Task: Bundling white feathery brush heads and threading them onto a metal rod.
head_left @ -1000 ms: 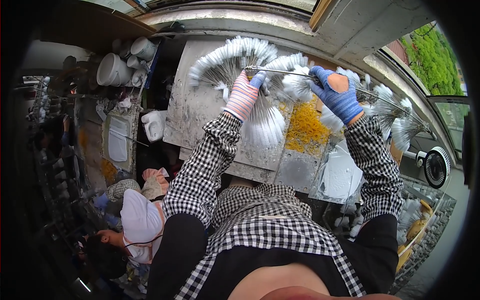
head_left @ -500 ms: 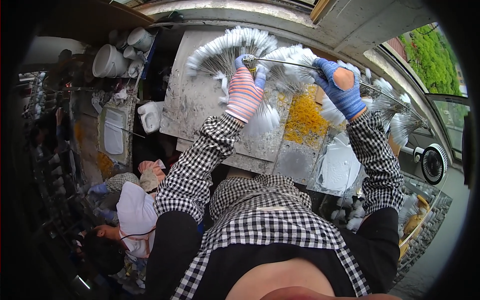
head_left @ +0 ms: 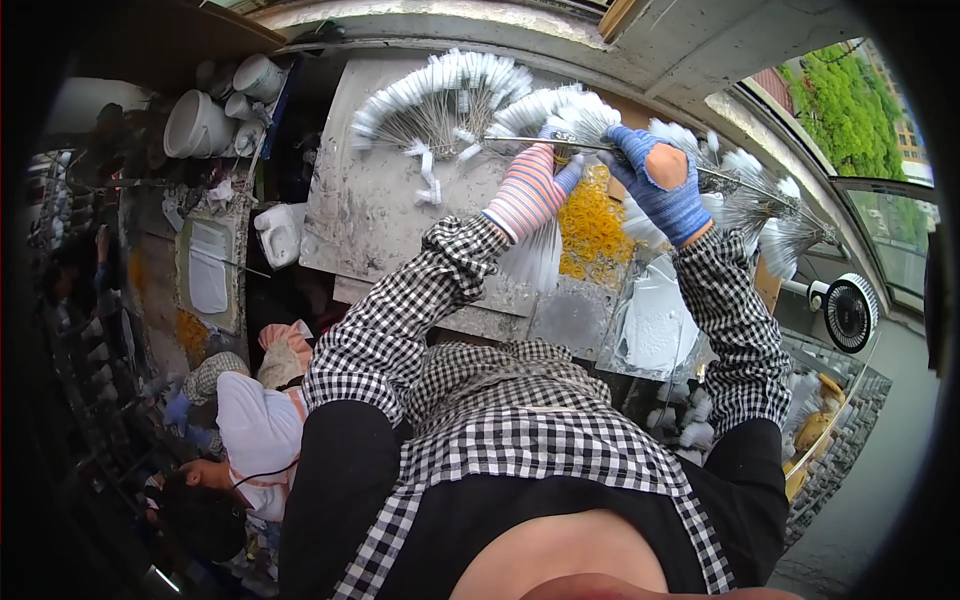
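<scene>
My left hand [head_left: 530, 190], in a striped knit glove, is closed round the wire stems of a bundle of white-bristled wire brushes [head_left: 535, 258], bristles hanging down toward me. It is up against a thin metal rod [head_left: 740, 184], whose left end sticks out beyond it. In a blue glove with a tan patch on its back, my right hand [head_left: 660, 185] grips the rod just to the right. More bundles of white brushes [head_left: 785, 240] hang along the rod to the right. How the stems meet the rod is hidden by my fingers.
Loose white brushes [head_left: 440, 95] fan out across the grey board [head_left: 365, 195]. Yellow rings [head_left: 592, 232] lie in a heap beside a white-smeared tray [head_left: 655, 320]. A small black fan [head_left: 850, 312] stands at right by the window. White buckets [head_left: 197, 127] and another person [head_left: 255, 430] are at left.
My left hand has slid right with its brush bundle, closer to my right hand. The rod's left end now shows past it. The whole view has shifted slightly.
</scene>
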Demonstrator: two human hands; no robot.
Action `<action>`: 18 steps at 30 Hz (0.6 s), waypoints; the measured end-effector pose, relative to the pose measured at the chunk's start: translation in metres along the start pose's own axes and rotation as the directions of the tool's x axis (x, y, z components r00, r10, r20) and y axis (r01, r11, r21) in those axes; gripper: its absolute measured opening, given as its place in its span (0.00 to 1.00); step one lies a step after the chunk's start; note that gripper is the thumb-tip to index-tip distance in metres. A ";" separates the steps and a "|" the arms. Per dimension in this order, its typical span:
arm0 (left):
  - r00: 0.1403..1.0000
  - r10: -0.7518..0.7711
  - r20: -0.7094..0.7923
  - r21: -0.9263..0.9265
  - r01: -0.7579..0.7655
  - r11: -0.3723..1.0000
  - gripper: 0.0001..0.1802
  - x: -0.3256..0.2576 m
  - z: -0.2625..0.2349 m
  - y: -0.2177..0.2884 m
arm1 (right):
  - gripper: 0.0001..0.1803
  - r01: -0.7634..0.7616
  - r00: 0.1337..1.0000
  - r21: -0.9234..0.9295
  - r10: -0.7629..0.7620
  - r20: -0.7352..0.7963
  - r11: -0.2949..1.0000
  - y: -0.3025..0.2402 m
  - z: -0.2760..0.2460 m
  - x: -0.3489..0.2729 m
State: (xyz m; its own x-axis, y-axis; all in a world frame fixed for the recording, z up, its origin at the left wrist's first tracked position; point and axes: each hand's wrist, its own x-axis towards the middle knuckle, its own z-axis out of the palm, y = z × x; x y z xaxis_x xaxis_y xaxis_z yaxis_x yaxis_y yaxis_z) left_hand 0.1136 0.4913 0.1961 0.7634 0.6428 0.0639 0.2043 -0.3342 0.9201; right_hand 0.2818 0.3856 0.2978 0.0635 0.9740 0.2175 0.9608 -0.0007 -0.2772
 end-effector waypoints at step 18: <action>0.989 -0.073 0.131 -0.282 0.108 0.953 0.29 0.043 0.024 0.007 | 0.18 -0.125 0.983 -0.078 0.134 0.127 0.989 0.033 0.012 0.014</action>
State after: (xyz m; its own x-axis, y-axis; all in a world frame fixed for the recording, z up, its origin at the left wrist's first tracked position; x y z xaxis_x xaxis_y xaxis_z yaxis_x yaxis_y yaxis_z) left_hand 0.1621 0.4999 0.1958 0.8203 0.5693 -0.0546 0.1045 -0.0553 0.9930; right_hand 0.3110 0.4016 0.2806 0.1573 0.9859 0.0580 0.9635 -0.1403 -0.2279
